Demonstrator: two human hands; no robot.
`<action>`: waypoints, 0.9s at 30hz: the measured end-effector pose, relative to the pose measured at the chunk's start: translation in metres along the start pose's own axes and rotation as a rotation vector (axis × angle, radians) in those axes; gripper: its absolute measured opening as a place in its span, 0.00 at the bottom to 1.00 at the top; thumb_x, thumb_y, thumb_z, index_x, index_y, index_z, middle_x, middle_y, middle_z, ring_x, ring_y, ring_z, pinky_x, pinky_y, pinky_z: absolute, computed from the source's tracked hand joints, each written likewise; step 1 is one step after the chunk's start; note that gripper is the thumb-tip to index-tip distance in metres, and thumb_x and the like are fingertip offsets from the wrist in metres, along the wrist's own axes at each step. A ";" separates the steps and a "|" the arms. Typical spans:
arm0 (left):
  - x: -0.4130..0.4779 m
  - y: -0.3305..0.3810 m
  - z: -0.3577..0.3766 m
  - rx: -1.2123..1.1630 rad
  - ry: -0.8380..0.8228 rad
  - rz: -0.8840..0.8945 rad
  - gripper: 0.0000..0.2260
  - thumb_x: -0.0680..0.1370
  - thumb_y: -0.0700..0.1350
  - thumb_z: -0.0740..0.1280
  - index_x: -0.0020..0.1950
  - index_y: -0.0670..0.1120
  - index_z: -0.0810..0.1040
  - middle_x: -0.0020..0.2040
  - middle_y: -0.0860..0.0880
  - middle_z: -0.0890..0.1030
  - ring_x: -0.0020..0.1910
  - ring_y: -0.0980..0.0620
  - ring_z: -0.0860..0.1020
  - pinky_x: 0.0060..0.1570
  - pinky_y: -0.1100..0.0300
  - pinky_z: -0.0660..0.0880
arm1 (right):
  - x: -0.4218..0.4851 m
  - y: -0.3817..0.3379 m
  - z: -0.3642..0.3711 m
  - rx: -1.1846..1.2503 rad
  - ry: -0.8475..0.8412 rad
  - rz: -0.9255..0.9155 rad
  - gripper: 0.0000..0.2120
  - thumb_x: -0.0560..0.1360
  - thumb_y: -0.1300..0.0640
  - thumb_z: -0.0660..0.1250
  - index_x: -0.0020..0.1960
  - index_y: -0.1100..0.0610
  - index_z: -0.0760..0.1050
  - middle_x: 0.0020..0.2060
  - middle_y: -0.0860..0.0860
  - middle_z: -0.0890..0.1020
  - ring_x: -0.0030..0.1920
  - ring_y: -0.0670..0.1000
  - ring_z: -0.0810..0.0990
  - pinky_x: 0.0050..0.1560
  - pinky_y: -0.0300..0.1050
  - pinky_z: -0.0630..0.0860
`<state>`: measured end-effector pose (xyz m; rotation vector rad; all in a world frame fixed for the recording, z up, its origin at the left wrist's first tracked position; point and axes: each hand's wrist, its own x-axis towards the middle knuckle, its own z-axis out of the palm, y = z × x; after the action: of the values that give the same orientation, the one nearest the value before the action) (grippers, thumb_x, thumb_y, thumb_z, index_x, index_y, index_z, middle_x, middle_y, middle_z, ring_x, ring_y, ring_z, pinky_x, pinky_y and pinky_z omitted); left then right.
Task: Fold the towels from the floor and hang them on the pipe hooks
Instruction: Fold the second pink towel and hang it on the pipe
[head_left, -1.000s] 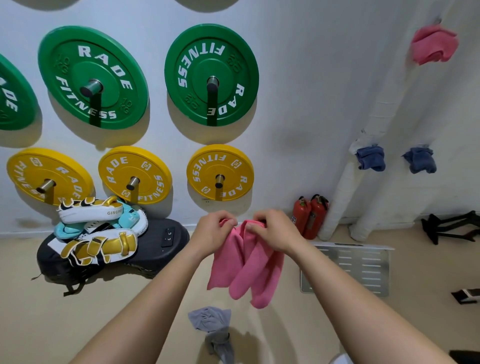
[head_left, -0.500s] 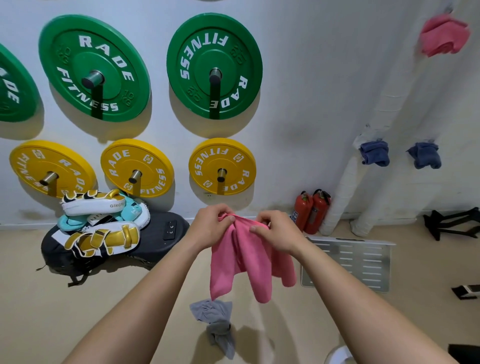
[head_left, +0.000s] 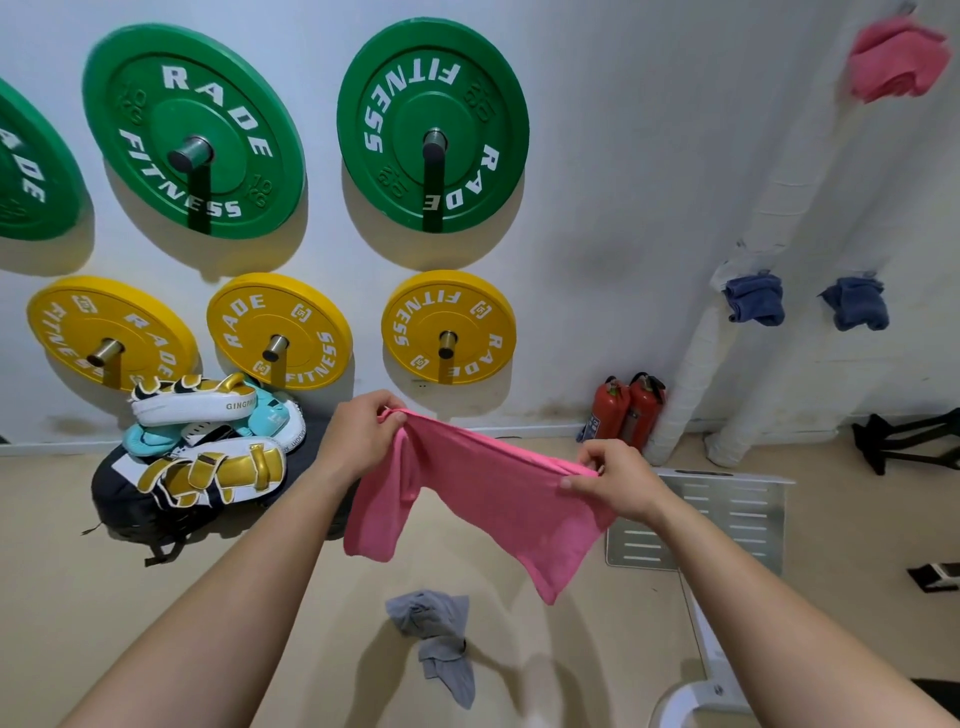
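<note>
A pink towel (head_left: 483, 499) is stretched in the air between my two hands. My left hand (head_left: 358, 436) pinches its upper left corner and my right hand (head_left: 618, 483) pinches the upper right corner, and the rest of the cloth hangs down. A crumpled grey towel (head_left: 436, 639) lies on the floor below it. On the white wrapped pipes (head_left: 691, 374) at the right hang two folded blue towels (head_left: 753, 300) (head_left: 857, 304), and a pink towel (head_left: 893, 60) hangs higher up.
Green and yellow weight plates (head_left: 431, 124) hang on pegs on the wall. Boxing pads (head_left: 208, 457) are piled on a dark bag at the left. Two red fire extinguishers (head_left: 623, 410) stand by the pipes, with a metal plate (head_left: 717, 514) on the floor and a black stand (head_left: 909, 441) at right.
My hands have moved apart, spreading the bunched pink towel out wide between them. The right hand went right and down. The view tilted slightly.
</note>
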<state>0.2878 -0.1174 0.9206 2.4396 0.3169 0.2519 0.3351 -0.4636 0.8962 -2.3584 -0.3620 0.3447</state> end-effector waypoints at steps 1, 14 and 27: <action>0.000 -0.002 0.000 0.005 0.002 -0.005 0.04 0.79 0.46 0.68 0.47 0.51 0.82 0.45 0.51 0.84 0.48 0.50 0.80 0.47 0.56 0.74 | 0.000 0.002 -0.001 -0.009 0.000 0.001 0.18 0.66 0.48 0.80 0.34 0.51 0.71 0.30 0.45 0.73 0.32 0.46 0.69 0.34 0.45 0.63; -0.003 -0.008 0.013 0.007 -0.125 -0.090 0.02 0.76 0.47 0.72 0.48 0.52 0.82 0.46 0.49 0.84 0.49 0.49 0.81 0.47 0.55 0.76 | -0.007 -0.013 0.002 0.208 0.016 0.038 0.03 0.73 0.58 0.74 0.42 0.55 0.81 0.30 0.51 0.81 0.30 0.49 0.79 0.34 0.54 0.81; -0.040 0.035 0.054 -0.274 -0.379 -0.079 0.07 0.77 0.38 0.71 0.52 0.44 0.75 0.36 0.54 0.80 0.34 0.58 0.75 0.34 0.67 0.68 | -0.003 -0.070 0.034 0.285 -0.291 0.002 0.16 0.72 0.69 0.62 0.51 0.55 0.83 0.37 0.53 0.82 0.38 0.48 0.78 0.37 0.39 0.75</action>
<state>0.2698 -0.1870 0.8975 2.1411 0.1945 -0.1909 0.3098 -0.3947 0.9207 -2.0324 -0.4165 0.6977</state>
